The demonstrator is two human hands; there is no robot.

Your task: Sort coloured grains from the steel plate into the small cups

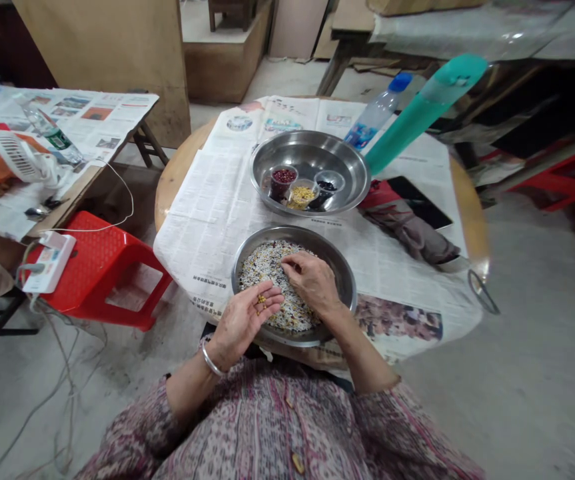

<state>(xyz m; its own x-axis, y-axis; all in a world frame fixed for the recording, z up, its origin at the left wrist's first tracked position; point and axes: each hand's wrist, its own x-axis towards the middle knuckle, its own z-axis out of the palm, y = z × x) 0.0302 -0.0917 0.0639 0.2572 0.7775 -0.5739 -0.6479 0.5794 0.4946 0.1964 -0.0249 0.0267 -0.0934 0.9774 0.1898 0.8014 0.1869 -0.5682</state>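
A metal basin [350, 300] close to my body holds white rice-like grains [294, 310] mixed with yellow and dark ones. Palm up over the basin's left side, my left hand [242, 320] is cupped around several yellow kernels [261, 302] lying on its fingers. My right hand [312, 280] reaches over the grains with thumb and fingertips pinched together; whatever is between them is too small to see. Beyond stands a larger metal basin [312, 143] with three clear cups: red beans [284, 175], yellow kernels [301, 196] and dark beans [326, 186].
Newspaper [192, 227] covers the round table. A water bottle [374, 113], a tall green tube [424, 113], a dark phone-like slab [420, 200] and a folded umbrella [407, 230] lie or stand right of the basins. At left are a red stool [112, 267] with a power strip [50, 260].
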